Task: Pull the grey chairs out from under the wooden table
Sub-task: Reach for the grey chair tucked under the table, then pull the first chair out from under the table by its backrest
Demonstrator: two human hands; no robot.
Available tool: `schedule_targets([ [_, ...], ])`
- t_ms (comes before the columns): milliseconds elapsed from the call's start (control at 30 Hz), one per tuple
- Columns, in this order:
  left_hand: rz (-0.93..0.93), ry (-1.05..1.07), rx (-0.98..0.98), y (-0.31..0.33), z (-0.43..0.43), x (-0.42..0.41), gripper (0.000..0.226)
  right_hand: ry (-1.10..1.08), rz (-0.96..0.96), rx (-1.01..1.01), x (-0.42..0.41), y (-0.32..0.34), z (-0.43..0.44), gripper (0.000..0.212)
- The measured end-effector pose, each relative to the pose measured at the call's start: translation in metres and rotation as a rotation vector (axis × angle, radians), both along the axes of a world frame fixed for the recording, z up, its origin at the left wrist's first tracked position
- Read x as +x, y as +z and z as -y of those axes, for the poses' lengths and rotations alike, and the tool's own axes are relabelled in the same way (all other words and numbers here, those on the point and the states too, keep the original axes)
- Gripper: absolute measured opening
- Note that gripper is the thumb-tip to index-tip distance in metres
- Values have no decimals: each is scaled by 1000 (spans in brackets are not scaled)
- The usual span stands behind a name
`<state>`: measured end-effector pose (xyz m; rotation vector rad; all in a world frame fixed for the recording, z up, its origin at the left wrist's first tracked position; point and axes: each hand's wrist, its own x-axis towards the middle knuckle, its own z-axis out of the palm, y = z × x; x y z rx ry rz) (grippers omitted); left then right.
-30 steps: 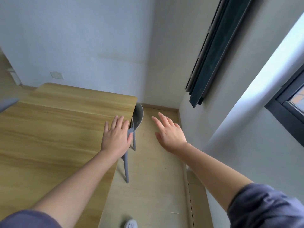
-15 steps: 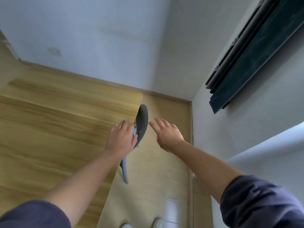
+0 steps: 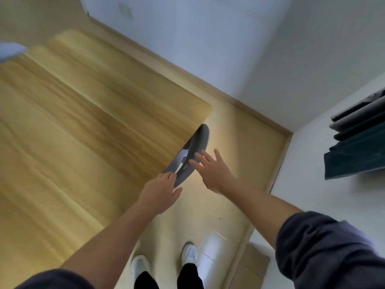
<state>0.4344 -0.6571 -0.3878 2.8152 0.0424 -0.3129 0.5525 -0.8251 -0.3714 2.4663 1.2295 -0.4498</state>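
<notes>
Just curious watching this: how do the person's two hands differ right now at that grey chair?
The left hand is curled, fingers at the near end of the grey chair backrest beside the wooden table; whether it grips is unclear. The right hand is open, fingers spread, further along the backrest. Both reach forward on bare forearms.

You face pale walls [image 3: 208,38] with a socket [image 3: 125,11], light wood floor [image 3: 239,138], baseboard [image 3: 166,59], and dark curtain [image 3: 354,153] at right.
</notes>
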Motion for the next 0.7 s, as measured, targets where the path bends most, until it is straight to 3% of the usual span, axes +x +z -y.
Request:
schedule_targets([
  [133, -95, 28, -5, -23, 5, 5, 31, 127, -4, -58, 16, -21, -4, 68],
  [300, -246, 50, -4, -39, 6, 18, 34, 225, -19, -32, 37, -32, -16, 47],
  [533, -417, 72, -20, -46, -2, 38, 7, 296, -41, -163, 57, -39, -42, 40],
  [700, -499, 62, -33, -48, -3, 44, 27, 295, -45, -217, 60, -37, -53, 37],
])
